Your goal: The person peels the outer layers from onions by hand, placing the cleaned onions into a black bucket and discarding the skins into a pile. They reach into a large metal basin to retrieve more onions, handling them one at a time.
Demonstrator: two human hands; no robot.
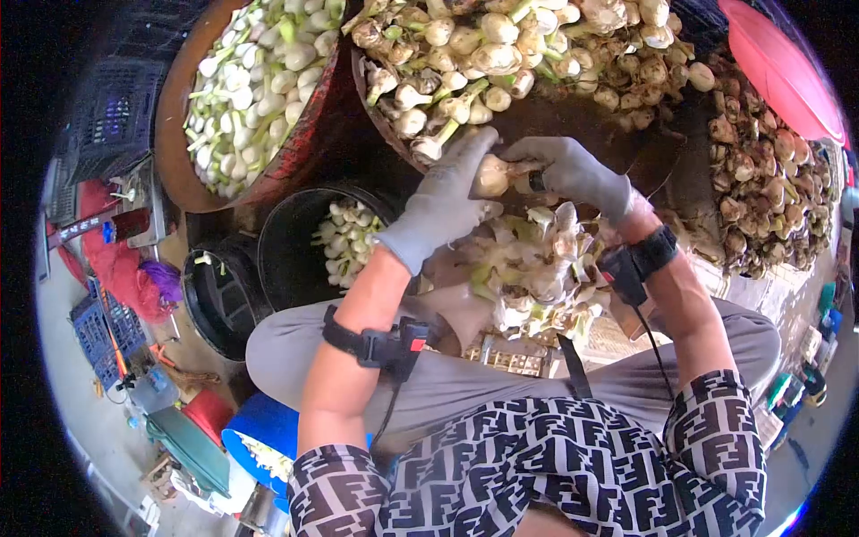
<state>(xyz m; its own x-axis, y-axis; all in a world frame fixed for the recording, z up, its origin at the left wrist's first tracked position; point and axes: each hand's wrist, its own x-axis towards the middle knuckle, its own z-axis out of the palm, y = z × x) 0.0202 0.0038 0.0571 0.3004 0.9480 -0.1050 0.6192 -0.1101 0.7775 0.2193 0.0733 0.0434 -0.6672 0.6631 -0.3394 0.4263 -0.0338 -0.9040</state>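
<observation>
My left hand [443, 206], in a grey glove, holds a pale brown garlic bulb [491, 176] between thumb and fingers. From the right, my right hand [577, 174], also gloved, is closed at the bulb's stem end, with a small dark object [536, 182] at its fingers, too small to make out. Below both hands lies a heap of loose peelings and leaves [546, 268] over my lap. Just beyond my left hand, unpeeled bulbs with stems [497, 58] are piled up to the top edge.
A large red-rimmed tub [170, 134] of white bulbs stands upper left. Nearer are a black bucket [268, 259] with peeled bulbs and a smaller black bucket [191, 300]. Brown bulbs [778, 188] are heaped at right under a pink basin [787, 67]. A blue bucket [237, 438] stands lower left.
</observation>
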